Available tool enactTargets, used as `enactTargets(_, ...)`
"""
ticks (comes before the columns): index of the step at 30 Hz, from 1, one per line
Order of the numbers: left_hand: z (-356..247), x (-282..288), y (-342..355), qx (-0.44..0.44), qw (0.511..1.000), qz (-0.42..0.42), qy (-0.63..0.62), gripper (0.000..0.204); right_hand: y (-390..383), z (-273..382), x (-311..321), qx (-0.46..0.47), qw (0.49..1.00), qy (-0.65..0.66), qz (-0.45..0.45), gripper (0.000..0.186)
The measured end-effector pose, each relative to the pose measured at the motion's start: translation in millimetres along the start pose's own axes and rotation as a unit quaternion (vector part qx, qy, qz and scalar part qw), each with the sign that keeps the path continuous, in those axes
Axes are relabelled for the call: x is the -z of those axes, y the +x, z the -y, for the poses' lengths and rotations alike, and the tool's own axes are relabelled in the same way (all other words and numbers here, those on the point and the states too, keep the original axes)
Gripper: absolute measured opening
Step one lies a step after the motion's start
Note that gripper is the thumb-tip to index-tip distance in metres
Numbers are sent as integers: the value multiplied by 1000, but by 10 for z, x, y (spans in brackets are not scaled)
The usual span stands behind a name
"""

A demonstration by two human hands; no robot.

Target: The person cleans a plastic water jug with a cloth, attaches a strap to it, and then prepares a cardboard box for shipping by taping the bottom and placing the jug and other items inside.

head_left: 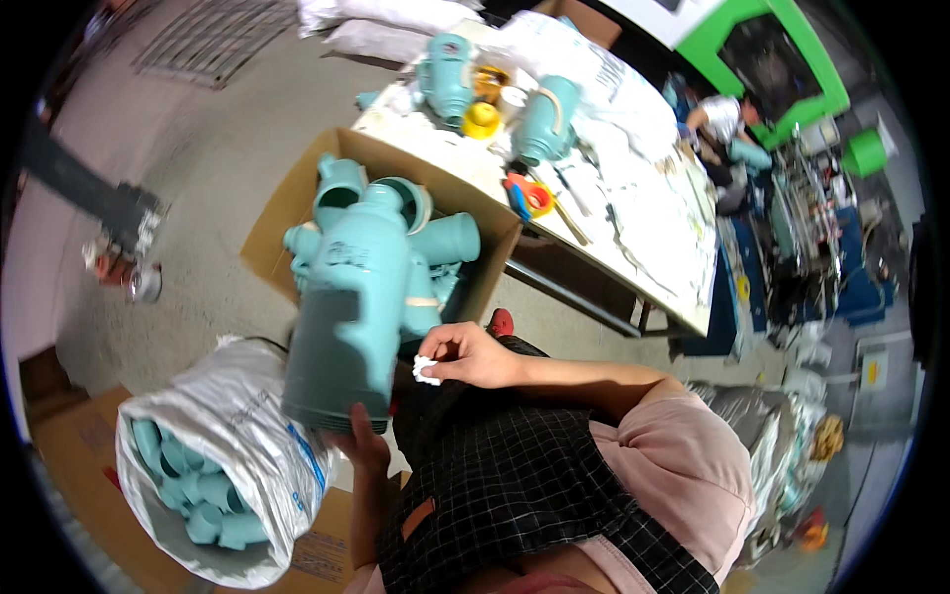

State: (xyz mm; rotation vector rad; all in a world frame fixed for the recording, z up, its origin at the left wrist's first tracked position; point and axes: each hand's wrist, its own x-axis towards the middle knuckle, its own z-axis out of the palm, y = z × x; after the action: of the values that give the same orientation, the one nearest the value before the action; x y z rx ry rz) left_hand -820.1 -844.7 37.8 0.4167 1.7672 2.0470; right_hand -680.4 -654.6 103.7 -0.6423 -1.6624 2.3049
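Observation:
A large teal plastic flask body [341, 307], with dark print near its neck, is held up in front of me by my left hand [363, 441]. That hand grips it at the base, fingers partly hidden behind it. Its neck end points away from me, over the open cardboard box. My right hand [465, 356] is just right of the flask, apart from it, with a crumpled white wad [426, 370] pinched between thumb and fingers.
A cardboard box [495, 272] holds several teal flask parts. At lower left a white woven sack [287, 495] contains teal pieces. On the white table [653, 267] lie flasks, a yellow cup [481, 120] and tape rolls. A person [722, 119] works by a green machine at far right.

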Motion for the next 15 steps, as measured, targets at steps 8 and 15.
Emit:
enactTargets(8, 436, -3112, -233, 140, 946, 291, 12, 32, -1296, -207, 2943, 42, 936, 75, -343, 11)
enactTargets(15, 732, -5535, -551, 97, 879, 448, 135, 25, -2237, -105, 4597, 22, 797, 45, -602, 15)
